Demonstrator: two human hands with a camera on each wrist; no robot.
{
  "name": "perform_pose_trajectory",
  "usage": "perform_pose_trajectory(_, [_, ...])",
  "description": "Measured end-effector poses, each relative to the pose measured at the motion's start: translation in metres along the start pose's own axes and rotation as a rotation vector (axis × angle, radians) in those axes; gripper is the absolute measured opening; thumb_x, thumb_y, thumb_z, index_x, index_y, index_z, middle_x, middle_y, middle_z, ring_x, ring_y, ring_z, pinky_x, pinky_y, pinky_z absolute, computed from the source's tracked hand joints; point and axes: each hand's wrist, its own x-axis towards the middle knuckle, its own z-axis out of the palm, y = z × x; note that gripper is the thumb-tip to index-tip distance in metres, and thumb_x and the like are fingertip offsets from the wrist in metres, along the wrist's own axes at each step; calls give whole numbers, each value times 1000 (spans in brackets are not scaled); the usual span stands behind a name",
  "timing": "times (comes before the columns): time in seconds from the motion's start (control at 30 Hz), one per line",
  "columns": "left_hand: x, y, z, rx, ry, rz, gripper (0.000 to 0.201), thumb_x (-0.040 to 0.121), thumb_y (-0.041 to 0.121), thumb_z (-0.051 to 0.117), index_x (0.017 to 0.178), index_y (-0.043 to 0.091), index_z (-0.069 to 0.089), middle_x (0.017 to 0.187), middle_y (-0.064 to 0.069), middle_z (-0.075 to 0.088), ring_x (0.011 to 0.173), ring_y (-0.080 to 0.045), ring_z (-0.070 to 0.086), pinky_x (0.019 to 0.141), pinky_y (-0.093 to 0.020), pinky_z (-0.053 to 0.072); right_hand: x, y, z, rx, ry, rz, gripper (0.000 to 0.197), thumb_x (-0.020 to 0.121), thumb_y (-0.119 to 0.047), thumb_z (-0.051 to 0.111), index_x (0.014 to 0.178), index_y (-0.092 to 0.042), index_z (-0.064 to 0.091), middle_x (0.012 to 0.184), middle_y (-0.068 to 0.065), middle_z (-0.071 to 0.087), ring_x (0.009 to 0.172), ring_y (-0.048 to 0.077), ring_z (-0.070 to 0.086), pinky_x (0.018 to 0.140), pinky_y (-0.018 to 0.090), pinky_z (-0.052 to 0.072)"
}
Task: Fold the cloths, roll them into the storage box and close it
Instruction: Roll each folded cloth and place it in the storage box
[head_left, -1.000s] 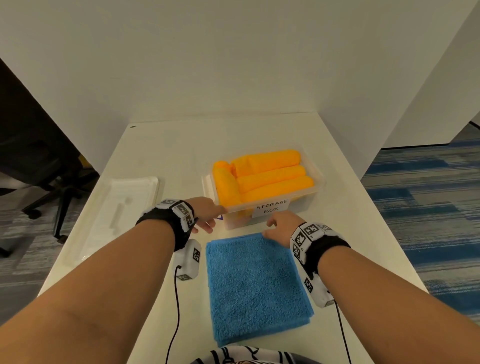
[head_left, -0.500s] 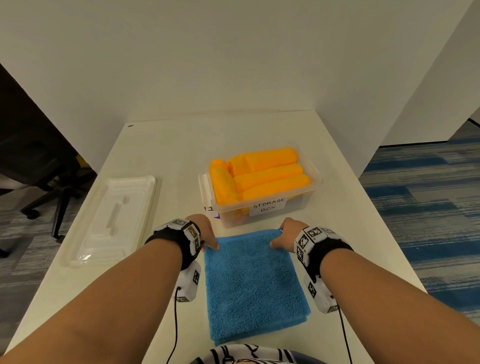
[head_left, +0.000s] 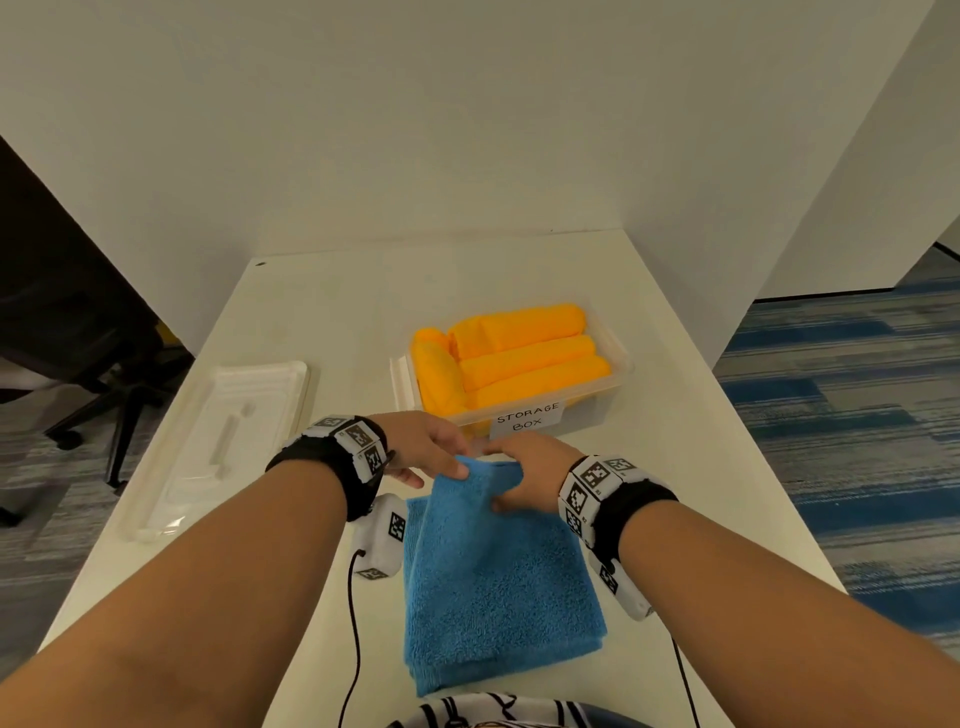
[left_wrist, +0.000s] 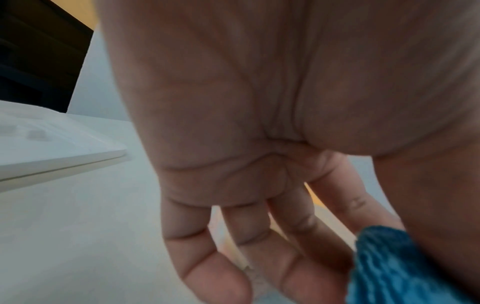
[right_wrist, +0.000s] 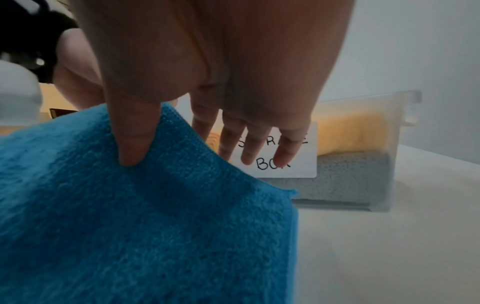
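A folded blue cloth (head_left: 498, 582) lies on the white table in front of me, its far edge lifted. My left hand (head_left: 436, 452) pinches the cloth's far left corner (left_wrist: 384, 265) between thumb and forefinger. My right hand (head_left: 524, 473) pinches the far right edge, thumb on top of the blue cloth (right_wrist: 145, 205), its other fingers hanging straight. Just beyond stands the clear storage box (head_left: 587, 415) labelled "STORAGE BOX" (right_wrist: 285, 162), open and filled with several rolled orange cloths (head_left: 519, 358); a grey cloth (right_wrist: 345, 179) lies beneath them.
The box's clear lid (head_left: 223, 441) lies flat on the table to the left (left_wrist: 52, 148). White walls close in behind and to the right. An office chair (head_left: 93, 374) stands off the table's left edge. Cables trail from my wrists toward me.
Both hands slid from the box front onto the blue cloth's far corners, came closer together, and lifted that edge off the table toward me.
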Motion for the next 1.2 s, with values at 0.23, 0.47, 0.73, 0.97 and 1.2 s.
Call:
perform_pose_trajectory(0.23, [-8, 5, 7, -81, -10, 8, 10, 86, 14, 68, 91, 22, 66, 88, 3, 61, 84, -12, 54, 71, -25, 43, -3, 1, 2, -128, 0, 13, 31, 75, -47, 68, 65, -33, 42, 74, -10, 52, 79, 17, 55, 69, 29, 42])
perform_pose_trajectory(0.47, [-12, 1, 20, -175, 31, -103, 35, 83, 14, 73, 109, 27, 54, 107, -3, 66, 92, -16, 65, 77, -33, 52, -23, 1, -7, -181, 91, -83, 6, 89, -44, 55, 87, -41, 50, 94, -7, 62, 97, 19, 58, 83, 30, 41])
perform_pose_trajectory(0.73, [-13, -12, 37, -87, 19, -210, 25, 92, 17, 61, 115, 28, 57, 120, -2, 63, 113, -20, 59, 90, -37, 50, -22, 10, -1, -165, 194, -15, 23, 86, -53, 54, 98, -33, 53, 102, -6, 64, 101, 20, 59, 89, 36, 40])
perform_pose_trajectory(0.97, [-20, -14, 26, -71, -26, -73, 27, 94, 14, 58, 114, 32, 58, 127, -4, 62, 117, -24, 59, 99, -51, 47, -18, -5, -7, 47, 145, -82, 55, 76, -49, 71, 122, -29, 50, 115, -8, 60, 104, 15, 58, 91, 33, 46])
perform_pose_trajectory(1.2, [-32, -18, 1, -76, 17, -61, 28, 94, 7, 56, 113, 27, 59, 123, -5, 63, 116, -26, 59, 97, -49, 48, -14, -27, -12, -48, 39, -71, 34, 81, -38, 70, 99, -10, 61, 99, 7, 66, 93, 23, 61, 75, 29, 44])
